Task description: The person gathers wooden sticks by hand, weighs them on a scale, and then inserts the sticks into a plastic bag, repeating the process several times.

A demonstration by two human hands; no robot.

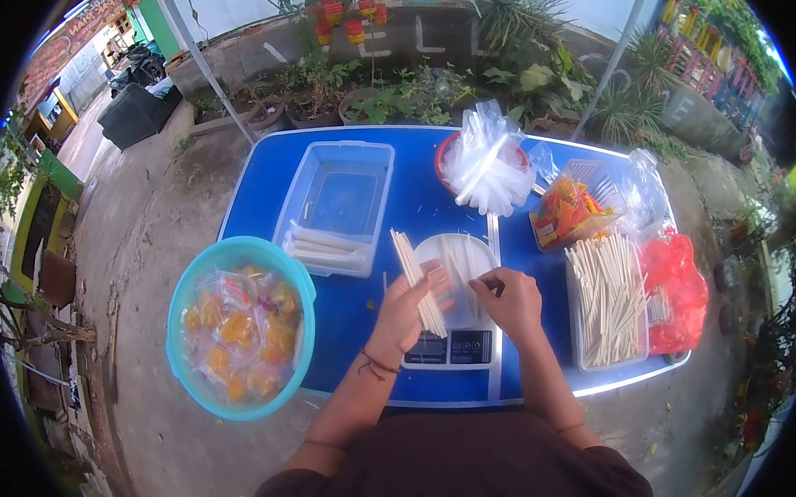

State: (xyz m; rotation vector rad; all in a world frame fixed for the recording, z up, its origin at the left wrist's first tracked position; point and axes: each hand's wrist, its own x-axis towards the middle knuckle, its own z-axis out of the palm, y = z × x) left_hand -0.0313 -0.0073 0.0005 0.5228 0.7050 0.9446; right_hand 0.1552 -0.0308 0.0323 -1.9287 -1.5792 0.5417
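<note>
My left hand (pixel 411 303) is wrapped around a small bundle of pale wooden sticks (pixel 405 257), held tilted above the table. To its right, my right hand (pixel 512 299) is closed with thumb and forefinger pinched together; whatever is between them is too small to make out. Both hands are over a white kitchen scale (pixel 448 351) with a dark display and button panel. On its round pan (pixel 484 255) lie several more sticks (pixel 457 264), partly hidden by my hands.
A blue table (pixel 342 357) carries a clear tub (pixel 341 167) with packed sticks, a red bowl (pixel 442 158) of plastic bags (pixel 492 164), a basket of orange packets (pixel 572 210), a stick-filled container (pixel 606 302) and a red bag (pixel 675 294). A turquoise basin (pixel 178 347) holds bagged yellow-orange food.
</note>
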